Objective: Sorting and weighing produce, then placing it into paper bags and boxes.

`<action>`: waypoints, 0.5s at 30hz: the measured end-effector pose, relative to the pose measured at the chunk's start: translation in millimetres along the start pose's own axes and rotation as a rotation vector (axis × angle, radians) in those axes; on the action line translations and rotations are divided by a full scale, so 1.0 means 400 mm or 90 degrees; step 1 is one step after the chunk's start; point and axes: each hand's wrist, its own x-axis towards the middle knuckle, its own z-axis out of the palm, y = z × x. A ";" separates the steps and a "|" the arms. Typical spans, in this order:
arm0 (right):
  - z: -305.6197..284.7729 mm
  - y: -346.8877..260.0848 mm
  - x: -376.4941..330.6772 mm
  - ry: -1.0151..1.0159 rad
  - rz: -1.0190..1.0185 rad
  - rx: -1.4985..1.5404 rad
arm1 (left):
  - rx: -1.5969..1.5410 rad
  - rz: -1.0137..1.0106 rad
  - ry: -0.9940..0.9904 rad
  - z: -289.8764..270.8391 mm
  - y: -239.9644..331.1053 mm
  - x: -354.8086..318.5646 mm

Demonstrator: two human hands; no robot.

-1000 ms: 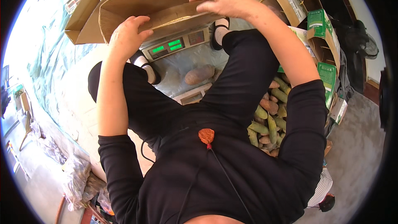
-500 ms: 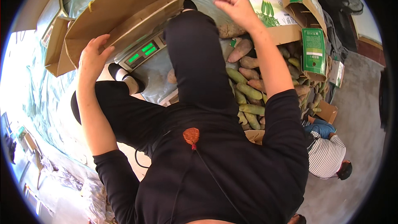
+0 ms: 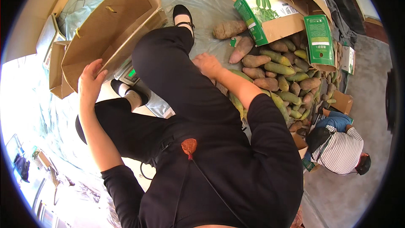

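Observation:
My left hand [image 3: 90, 78] is at the near edge of a large open cardboard box [image 3: 112, 21], thumb and fingers apart. Whether it presses on the edge is unclear. The box has yellow cord handles and nothing visible inside it. Under it is a digital scale [image 3: 127, 74] with a lit green display, partly hidden by my leg. My right hand [image 3: 209, 65] is low beside my right leg, fingers loosely bent and apart, with nothing seen in it. Close by on its right lies a heap of long green and reddish-brown root vegetables [image 3: 278, 68] that look like radishes.
Green and white cartons [image 3: 283, 27] lie over the heap's far side. A large brown root [image 3: 230, 28] rests on the plastic sheet [image 3: 206, 0]. At the right, a person in a striped shirt [image 3: 339, 152] is beside the heap.
My right hand has come down and nearer, from above the far cartons to beside my leg. My left hand stays by the box edge. The view has shifted, showing more of the heap.

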 end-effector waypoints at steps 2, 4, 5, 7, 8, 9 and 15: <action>0.032 -0.030 0.037 -0.030 -0.069 -0.071 | 0.006 -0.005 -0.002 0.005 0.014 0.001; 0.064 -0.054 0.071 -0.131 -0.135 -0.093 | 0.013 -0.016 -0.009 0.006 0.025 0.001; 0.075 -0.061 0.082 -0.127 -0.138 -0.091 | 0.018 -0.016 -0.005 0.005 0.024 -0.002; 0.098 -0.075 0.100 -0.166 -0.231 -0.083 | 0.030 -0.032 -0.002 -0.001 0.025 -0.010; 0.141 -0.052 0.096 -0.164 -0.225 -0.082 | 0.022 -0.031 -0.005 0.003 0.039 -0.006; 0.184 -0.028 0.088 -0.091 -0.251 -0.113 | 0.023 -0.025 -0.009 0.006 0.046 0.002; 0.214 -0.073 0.123 -0.024 -0.300 -0.125 | 0.062 -0.050 0.007 -0.015 0.030 -0.025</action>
